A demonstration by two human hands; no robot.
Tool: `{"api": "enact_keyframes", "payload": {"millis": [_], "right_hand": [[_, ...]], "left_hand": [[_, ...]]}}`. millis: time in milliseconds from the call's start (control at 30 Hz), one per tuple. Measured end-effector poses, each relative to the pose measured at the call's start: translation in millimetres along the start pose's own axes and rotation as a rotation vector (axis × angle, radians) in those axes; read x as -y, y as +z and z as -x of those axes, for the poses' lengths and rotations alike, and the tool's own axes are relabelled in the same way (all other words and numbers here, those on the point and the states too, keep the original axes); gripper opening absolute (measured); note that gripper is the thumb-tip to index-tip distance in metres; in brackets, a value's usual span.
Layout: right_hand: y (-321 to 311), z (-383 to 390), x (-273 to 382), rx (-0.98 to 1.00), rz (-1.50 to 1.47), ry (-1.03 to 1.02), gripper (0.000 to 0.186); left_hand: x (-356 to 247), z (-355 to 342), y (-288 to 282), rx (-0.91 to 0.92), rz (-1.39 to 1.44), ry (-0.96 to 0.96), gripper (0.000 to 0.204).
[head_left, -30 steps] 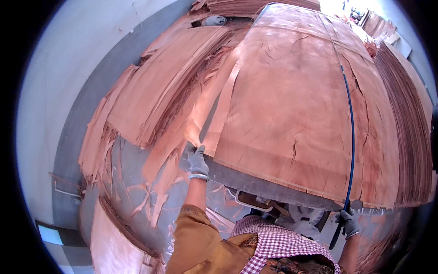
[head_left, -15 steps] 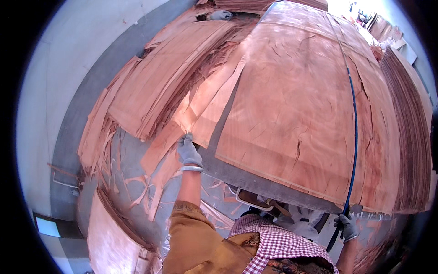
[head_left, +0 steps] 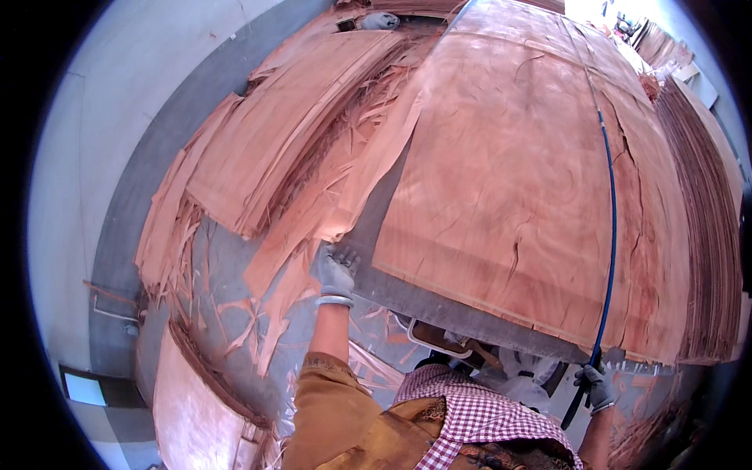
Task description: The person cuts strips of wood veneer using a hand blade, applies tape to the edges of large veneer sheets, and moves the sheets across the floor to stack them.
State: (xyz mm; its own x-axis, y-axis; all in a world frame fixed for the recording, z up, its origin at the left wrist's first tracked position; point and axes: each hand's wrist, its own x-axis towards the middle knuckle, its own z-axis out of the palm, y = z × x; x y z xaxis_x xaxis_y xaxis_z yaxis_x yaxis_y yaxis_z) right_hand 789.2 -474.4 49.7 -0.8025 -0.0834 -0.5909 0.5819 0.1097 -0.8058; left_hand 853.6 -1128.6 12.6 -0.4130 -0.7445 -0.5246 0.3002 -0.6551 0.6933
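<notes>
My left hand [head_left: 337, 272], in a grey glove, is at the near left corner of the table, its fingers apart. Just beyond the fingertips is the near end of a long, narrow strip of wood veneer [head_left: 368, 184], which hangs over the table's left edge. A large reddish veneer sheet [head_left: 501, 172] lies on the dark tabletop [head_left: 462, 313], with cracks in it. My right hand [head_left: 597, 388], also gloved, is closed round the dark handle of a long, thin blue rod [head_left: 610, 235]. The rod lies lengthwise over the sheet's right part, beside a long split.
Stacked veneer [head_left: 290, 133] stands on the left, with torn scraps [head_left: 274, 313] strewn between it and the table. Another stack [head_left: 697, 227] rises along the right side. At lower left is a curved veneer pile [head_left: 196, 399]. A metal frame [head_left: 439, 341] shows under the near table edge.
My left fingers have opened from a pinch on the strip, and that hand has shifted slightly right and nearer. The strip has moved left, baring more dark tabletop. My right hand stays on the rod.
</notes>
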Motion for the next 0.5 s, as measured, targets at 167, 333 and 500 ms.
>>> {"api": "enact_keyframes", "payload": {"millis": [167, 333, 500], "right_hand": [[0, 0, 0, -0.01, 0.023, 0.008, 0.018], [2, 1, -1, 0.0, 0.024, 0.016, 0.019], [7, 2, -1, -0.015, 0.03, 0.028, 0.021]], "left_hand": [[-8, 10, 2, -0.098, -0.473, 0.608, 0.041], [-29, 18, 8, -0.194, -1.276, 1.415, 0.046], [-37, 9, 1, 0.228, -1.665, 1.544, 0.039]]}}
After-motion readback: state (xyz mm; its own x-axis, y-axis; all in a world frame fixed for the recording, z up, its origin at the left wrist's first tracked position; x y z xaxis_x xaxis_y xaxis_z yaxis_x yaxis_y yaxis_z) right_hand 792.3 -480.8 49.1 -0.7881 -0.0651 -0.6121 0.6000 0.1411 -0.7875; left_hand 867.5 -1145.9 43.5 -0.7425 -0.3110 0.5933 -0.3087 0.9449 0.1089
